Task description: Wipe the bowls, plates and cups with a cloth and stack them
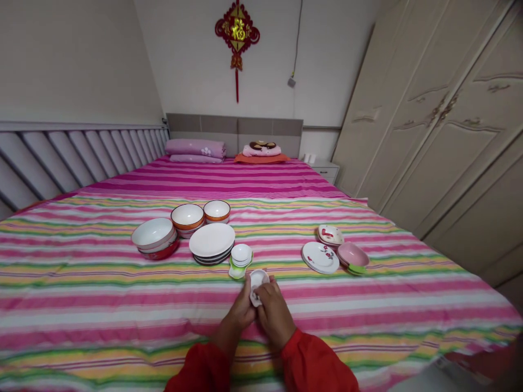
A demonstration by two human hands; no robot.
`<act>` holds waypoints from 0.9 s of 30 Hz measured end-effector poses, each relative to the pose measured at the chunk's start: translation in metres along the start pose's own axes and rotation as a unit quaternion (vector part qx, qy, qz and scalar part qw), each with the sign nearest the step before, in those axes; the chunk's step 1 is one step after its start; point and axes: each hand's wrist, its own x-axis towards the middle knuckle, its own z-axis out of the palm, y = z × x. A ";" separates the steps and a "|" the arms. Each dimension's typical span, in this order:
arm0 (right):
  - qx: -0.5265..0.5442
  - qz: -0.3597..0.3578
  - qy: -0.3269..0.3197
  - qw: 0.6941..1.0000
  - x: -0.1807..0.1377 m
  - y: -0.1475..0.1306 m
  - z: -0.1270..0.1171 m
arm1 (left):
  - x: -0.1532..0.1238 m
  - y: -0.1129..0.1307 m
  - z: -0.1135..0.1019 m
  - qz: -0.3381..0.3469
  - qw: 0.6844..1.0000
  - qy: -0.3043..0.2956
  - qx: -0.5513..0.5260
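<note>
Between my two hands, just above the striped bed sheet, is a small white dish (pixel 259 279). My left hand (pixel 244 306) grips its left side, and my right hand (pixel 273 306) closes on its right side, with fingers over the near part of it. Some dark marks show by my right fingertips, too small to make out. Right behind the dish, small white bowls (pixel 241 252) sit stacked on a green-edged dish (pixel 237 271). A stack of white plates (pixel 212 240) with dark undersides stands to the left of those.
Further left are stacked large bowls (pixel 153 234) and orange-rimmed bowls (pixel 187 216). To the right lie flowered plates (pixel 321 257), patterned bowls (pixel 330 234) and a pink bowl (pixel 353 253) by a green piece (pixel 357 269). Folded bedding (pixel 195 148) rests near the headboard; wardrobes (pixel 441 114) line the right.
</note>
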 end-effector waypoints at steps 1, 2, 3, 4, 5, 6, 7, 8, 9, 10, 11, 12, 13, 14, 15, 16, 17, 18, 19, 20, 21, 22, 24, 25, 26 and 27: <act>0.028 0.008 0.003 1.000 0.002 -0.002 -0.001 | 0.000 0.000 0.000 0.001 1.000 0.003 -0.002; 0.052 0.012 0.008 0.999 0.005 -0.004 -0.002 | 0.000 0.000 -0.001 0.007 1.000 0.007 -0.004; 0.071 0.008 0.018 0.997 0.008 -0.003 -0.002 | 0.000 0.000 -0.001 0.016 1.000 0.011 -0.007; 0.080 -0.001 0.031 0.996 0.011 -0.002 -0.002 | 0.000 0.000 -0.002 0.027 0.999 0.015 -0.010; 0.078 -0.015 0.041 0.996 0.013 -0.001 -0.002 | 0.001 0.000 -0.003 0.036 0.999 0.020 -0.012; 0.066 -0.032 0.046 0.996 0.016 0.001 -0.001 | 0.001 0.000 -0.004 0.044 0.999 0.024 -0.014; 0.046 -0.047 0.045 0.997 0.017 0.002 0.000 | 0.002 0.000 -0.004 0.049 0.998 0.027 -0.015; 0.023 -0.057 0.039 0.997 0.018 0.003 0.000 | 0.002 -0.001 -0.005 0.049 0.998 0.026 -0.016; 0.001 -0.060 0.029 0.998 0.017 0.003 0.001 | 0.002 -0.001 -0.005 0.044 0.999 0.023 -0.016; -0.016 -0.056 0.020 0.998 0.016 0.003 0.001 | 0.002 -0.001 -0.006 0.035 0.999 0.018 -0.014; -0.024 -0.050 0.013 0.998 0.014 0.002 0.001 | 0.002 -0.001 -0.006 0.025 1.000 0.013 -0.010; -0.022 -0.043 0.008 0.999 0.011 0.001 0.000 | 0.002 -0.001 -0.006 0.016 1.000 0.012 -0.006; -0.013 -0.036 0.004 0.999 0.008 0.000 -0.002 | 0.002 -0.001 -0.006 0.009 1.000 0.014 -0.002; -0.001 -0.029 0.002 1.000 0.004 0.000 -0.005 | 0.002 -0.001 -0.006 0.007 1.000 0.020 0.002; 0.009 -0.020 0.002 1.000 0.001 -0.001 -0.008 | 0.002 0.000 -0.006 0.009 1.000 0.029 0.002; 0.015 -0.006 0.005 1.000 -0.003 0.000 -0.012 | 0.002 0.001 -0.006 0.013 0.999 0.040 -0.001; 0.020 0.014 0.011 1.000 -0.005 0.002 -0.015 | 0.003 0.001 -0.006 0.020 0.999 0.049 -0.006; 0.028 0.045 0.019 0.998 -0.007 0.004 -0.018 | 0.004 0.002 -0.006 0.031 0.998 0.054 -0.012; 0.041 0.085 0.027 0.995 -0.008 0.007 -0.021 | 0.004 0.002 -0.005 0.040 0.998 0.054 -0.017; 0.063 0.132 0.034 0.989 -0.008 0.011 -0.023 | 0.005 0.002 -0.005 0.048 0.997 0.050 -0.022; 0.091 0.179 0.040 0.979 -0.007 0.015 -0.024 | 0.006 0.002 -0.005 0.052 0.997 0.043 -0.025; 0.122 0.219 0.044 0.967 -0.006 0.019 -0.023 | 0.006 0.002 -0.004 0.054 0.998 0.034 -0.026; 0.176 0.259 0.045 0.949 0.000 0.025 -0.020 | 0.006 0.001 -0.004 0.046 0.999 0.016 -0.019; 0.192 0.260 0.041 0.945 0.003 0.027 -0.017 | 0.006 0.000 -0.004 0.039 0.999 0.007 -0.010; 0.202 0.255 0.037 0.945 0.006 0.029 -0.014 | 0.005 0.000 -0.005 0.032 0.999 -0.001 0.002; 0.205 0.251 0.034 0.946 0.008 0.030 -0.011 | 0.005 -0.001 -0.006 0.026 1.000 -0.009 0.015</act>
